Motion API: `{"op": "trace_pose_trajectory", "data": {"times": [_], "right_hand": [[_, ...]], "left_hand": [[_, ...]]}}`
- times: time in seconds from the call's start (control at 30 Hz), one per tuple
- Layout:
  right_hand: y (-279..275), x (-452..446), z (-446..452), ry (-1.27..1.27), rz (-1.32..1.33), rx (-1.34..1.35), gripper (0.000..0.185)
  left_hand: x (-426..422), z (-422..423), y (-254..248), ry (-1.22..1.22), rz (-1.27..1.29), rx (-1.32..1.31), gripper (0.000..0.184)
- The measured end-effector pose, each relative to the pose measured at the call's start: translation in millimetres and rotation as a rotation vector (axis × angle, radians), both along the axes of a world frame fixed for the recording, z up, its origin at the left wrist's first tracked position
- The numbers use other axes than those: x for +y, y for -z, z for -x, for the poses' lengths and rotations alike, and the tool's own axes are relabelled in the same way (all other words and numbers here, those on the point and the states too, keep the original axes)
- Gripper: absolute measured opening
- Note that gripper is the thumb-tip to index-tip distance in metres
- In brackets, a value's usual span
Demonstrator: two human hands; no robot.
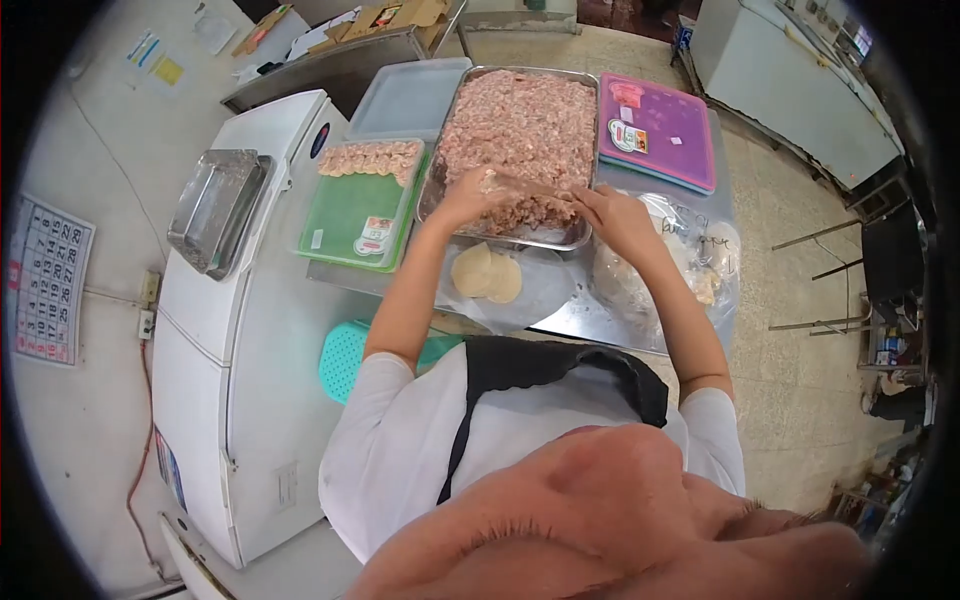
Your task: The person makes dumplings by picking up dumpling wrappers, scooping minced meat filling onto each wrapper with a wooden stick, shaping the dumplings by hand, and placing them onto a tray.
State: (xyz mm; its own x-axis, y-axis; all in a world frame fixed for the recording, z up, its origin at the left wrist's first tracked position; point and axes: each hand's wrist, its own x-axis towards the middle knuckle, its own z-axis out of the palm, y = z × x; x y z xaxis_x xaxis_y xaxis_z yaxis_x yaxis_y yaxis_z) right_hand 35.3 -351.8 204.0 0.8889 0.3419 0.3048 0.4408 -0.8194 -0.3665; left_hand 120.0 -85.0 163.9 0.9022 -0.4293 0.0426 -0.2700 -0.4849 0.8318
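Observation:
A deep metal tray (pixel 590 238) full of raw ground meat (pixel 520 125) lies in front of me. My left hand (pixel 466 198) is over its near left corner, fingers closed on what looks like a dumpling wrapper (pixel 489 184), partly hidden. At the near right edge, my right hand (pixel 607 211) grips a flat, narrow spatula (pixel 540 188) that reaches left over the meat. Its exact shape is blurred. Round dough wrappers (pixel 487 274) lie overlapping on a clear plastic sheet (pixel 530 300) just before the tray.
Left of the meat, a green tray (pixel 350 222) holds rows of filled dumplings (pixel 370 158). A pale lid (pixel 408 98) lies behind it. On the right are a purple-lidded container (pixel 660 135) and a plastic bag (pixel 670 262) of wrappers. A white freezer (pixel 255 330) stands at left.

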Motion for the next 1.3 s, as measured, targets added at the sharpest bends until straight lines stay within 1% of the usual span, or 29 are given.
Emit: {"op": "trace_pose_trajectory", "data": {"times": [0.07, 0.1, 0.13, 0.2, 0.23, 0.3, 0.33, 0.4, 0.43, 0.5, 0.53, 0.6, 0.7, 0.73, 0.8, 0.83, 0.9, 0.93, 0.97, 1.0, 1.07, 1.1, 1.17, 1.2, 1.23, 1.3], "right_hand": [[13.3, 10.2, -1.7, 0.038, -0.144, -0.038, 0.032], [26.2, 10.9, -7.2, 0.042, -0.199, -0.037, 0.032], [34.7, 10.9, -10.6, 0.046, -0.254, -0.033, 0.033], [40.0, 17.3, -12.6, 0.066, -0.344, 0.319, 0.033], [41.3, 20.4, -12.1, 0.074, -0.387, 0.497, 0.034], [40.8, 34.8, -9.9, 0.038, -0.566, 0.657, 0.036], [38.4, 41.9, -9.3, 0.017, -0.654, 0.735, 0.037], [34.2, 49.0, -14.2, 0.032, -0.606, 0.657, 0.036], [31.1, 54.2, -15.5, 0.04, -0.584, 0.617, 0.036], [16.7, 70.3, -7.9, 0.018, -0.479, 0.417, 0.033], [10.7, 78.4, -4.3, 0.009, -0.423, 0.32, 0.032], [22.0, 91.0, -6.3, -0.013, -0.36, 0.269, 0.03], [33.1, 97.5, -10.6, -0.004, -0.318, 0.221, 0.027], [34.2, 96.9, -11.8, 0.005, -0.311, 0.208, 0.025], [28.2, 93.9, -11.7, 0.153, -0.15, 0.115, 0.024], [21.7, 93.7, -9.9, 0.221, -0.066, 0.068, 0.025], [9.5, 113.0, 2.9, 0.298, -0.021, -0.012, 0.027], [5.3, 123.2, 8.6, 0.335, 0.002, -0.054, 0.029], [12.2, 127.6, 9.9, 0.266, -0.004, -0.134, 0.028], [30.2, 123.3, 3.8, 0.278, -0.03, -0.111, 0.027], [66.9, 106.9, -8.5, 0.307, -0.088, -0.056, 0.025], [62.0, 98.2, -8.9, 0.479, 0.19, 0.146, 0.023], [67.6, 76.8, -7.9, 0.442, 0.2, 0.234, 0.026], [70.9, 68.3, -6.4, 0.424, 0.2, 0.28, 0.028], [66.2, 63.5, -0.9, 0.401, 0.039, 0.265, 0.028], [37.2, 52.9, 15.4, 0.342, -0.271, 0.223, 0.029]], "left_hand": [[4.7, -11.9, 17.8, -0.036, 0.119, -0.155, 0.034], [-0.4, 7.6, -17.2, -0.03, 0.169, 0.008, 0.06], [-0.8, 8.4, -22.6, -0.016, 0.156, -0.084, 0.068], [9.1, 3.6, -25.4, 0.018, 0.129, -0.264, 0.083], [13.0, -0.7, -23.7, 0.053, 0.144, -0.247, 0.087], [20.2, -11.2, -20.2, 0.129, 0.176, -0.212, 0.097], [24.3, -14.3, -18.9, 0.103, 0.182, -0.267, 0.092], [34.6, -18.3, -19.8, 0.043, 0.194, -0.378, 0.082], [40.9, -21.2, -23.3, 0.103, 0.184, -0.301, 0.074], [53.6, -29.0, -31.6, 0.225, 0.163, -0.149, 0.059], [59.8, -36.5, -26.8, 0.303, 0.165, -0.109, 0.051], [68.2, -51.5, -18.5, 0.461, 0.167, -0.027, 0.035], [75.1, -59.5, -19.2, 0.533, 0.055, -0.167, 0.035], [74.6, -58.8, -16.7, 0.469, 0.057, -0.154, 0.031], [70.7, -55.7, -9.2, 0.339, 0.056, -0.128, 0.023], [69.0, -58.0, -4.4, 0.299, 0.052, -0.005, 0.026], [64.0, -71.8, 7.7, 0.207, 0.045, 0.233, 0.032], [63.3, -81.9, 21.1, 0.26, 0.05, 0.157, 0.033], [62.4, -90.6, 35.0, 0.312, 0.054, 0.081, 0.033], [61.3, -96.7, 48.9, 0.363, 0.058, 0.011, 0.034], [58.7, -99.5, 68.0, 0.324, -0.09, 0.01, 0.044], [55.0, -100.7, 70.3, 0.298, -0.157, 0.002, 0.049], [60.4, -81.2, 54.4, 0.296, 0.013, -0.131, 0.058], [65.2, -64.8, 37.4, 0.298, 0.095, -0.195, 0.063], [66.6, -43.6, -8.7, 0.343, 0.119, 0.316, 0.071], [69.9, -45.7, 6.9, 0.287, 0.108, -0.165, 0.068]]}}
